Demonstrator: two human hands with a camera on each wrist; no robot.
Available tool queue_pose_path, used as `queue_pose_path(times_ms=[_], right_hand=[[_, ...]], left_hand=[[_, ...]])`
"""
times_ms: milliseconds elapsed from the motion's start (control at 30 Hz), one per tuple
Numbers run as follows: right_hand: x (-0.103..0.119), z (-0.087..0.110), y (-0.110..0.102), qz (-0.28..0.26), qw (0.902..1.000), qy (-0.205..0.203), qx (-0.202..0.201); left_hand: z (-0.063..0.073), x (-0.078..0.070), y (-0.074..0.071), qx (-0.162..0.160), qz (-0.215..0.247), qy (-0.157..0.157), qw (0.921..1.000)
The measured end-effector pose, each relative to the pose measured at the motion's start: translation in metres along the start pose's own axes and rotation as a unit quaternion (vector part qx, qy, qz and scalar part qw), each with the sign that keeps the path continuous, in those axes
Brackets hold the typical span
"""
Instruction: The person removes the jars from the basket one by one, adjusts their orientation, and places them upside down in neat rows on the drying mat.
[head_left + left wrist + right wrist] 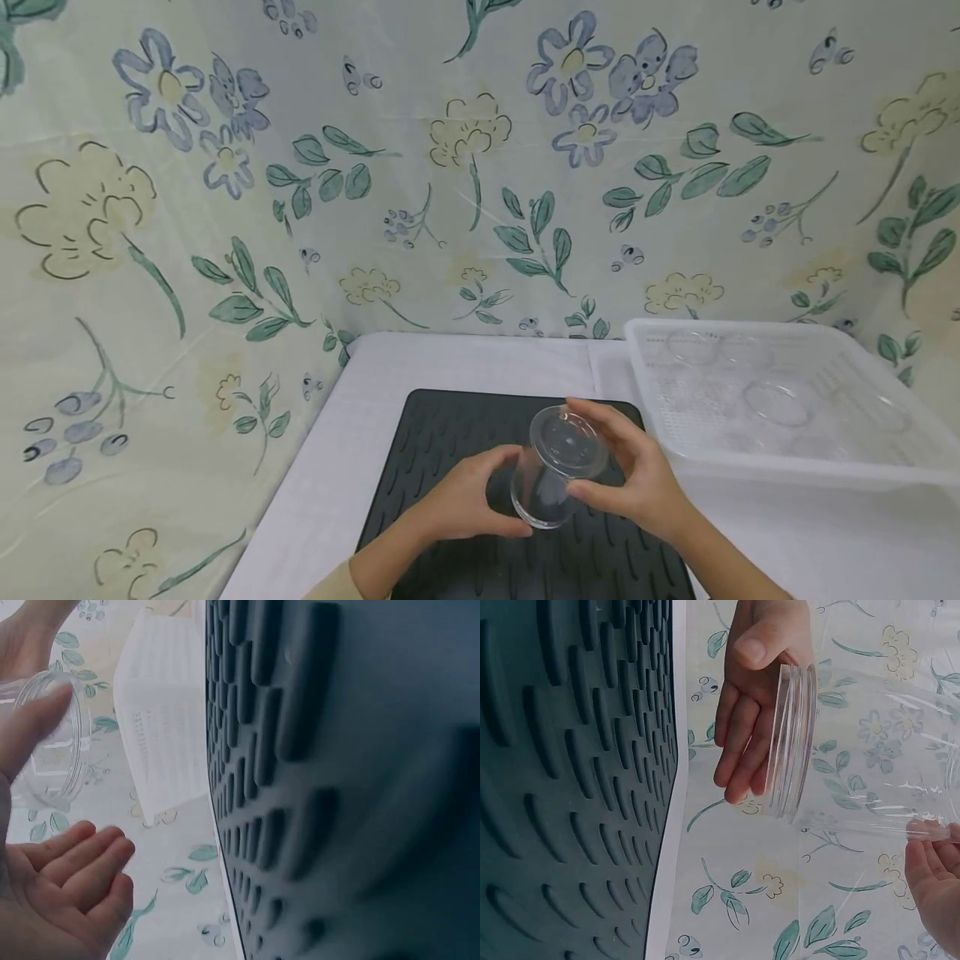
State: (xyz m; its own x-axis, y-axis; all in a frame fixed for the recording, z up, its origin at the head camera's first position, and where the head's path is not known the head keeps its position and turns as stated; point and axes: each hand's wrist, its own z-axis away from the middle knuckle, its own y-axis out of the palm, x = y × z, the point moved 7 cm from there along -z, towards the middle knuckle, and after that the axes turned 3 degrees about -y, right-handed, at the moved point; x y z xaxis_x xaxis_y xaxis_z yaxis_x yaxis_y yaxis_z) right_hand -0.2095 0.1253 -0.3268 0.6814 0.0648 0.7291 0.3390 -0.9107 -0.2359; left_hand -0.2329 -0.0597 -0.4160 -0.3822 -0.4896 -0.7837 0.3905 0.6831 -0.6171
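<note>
A white tabletop (480,357) is backed by flower-printed cloth (300,250). Above a ridged black mat (450,425), a clear, glossy, cylindrical jar (555,462) is held tilted, its one end banded with rings. The other end is pinched by the fingers of the right hand (637,479); beside the ringed end, the left hand's (468,496) fingers are spread, contact being uncertain. Clear round-rimmed pieces (780,404) are held in a white basket (817,473).
</note>
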Motion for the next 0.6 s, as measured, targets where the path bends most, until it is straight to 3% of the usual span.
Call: queue_pose_path(times_ms=[133, 300, 433, 600], right_hand=[[-0.004, -0.003, 0.004, -0.004, 1.0, -0.002, 0.005], [-0.007, -0.005, 0.004, 0.001, 0.9999, -0.014, -0.001], [-0.012, -0.006, 0.006, 0.01, 1.0, 0.0, -0.003], [-0.017, -0.008, 0.011, 0.019, 0.9997, 0.015, 0.006]], left_hand=[[0.012, 0.017, -0.011, -0.013, -0.062, -0.049, 0.9968], [0.029, 0.038, -0.018, 0.045, -0.125, -0.103, 0.9858], [0.048, 0.05, -0.023, 0.077, -0.143, -0.123, 0.979], [0.073, 0.064, -0.03, 0.072, -0.157, -0.146, 0.974]])
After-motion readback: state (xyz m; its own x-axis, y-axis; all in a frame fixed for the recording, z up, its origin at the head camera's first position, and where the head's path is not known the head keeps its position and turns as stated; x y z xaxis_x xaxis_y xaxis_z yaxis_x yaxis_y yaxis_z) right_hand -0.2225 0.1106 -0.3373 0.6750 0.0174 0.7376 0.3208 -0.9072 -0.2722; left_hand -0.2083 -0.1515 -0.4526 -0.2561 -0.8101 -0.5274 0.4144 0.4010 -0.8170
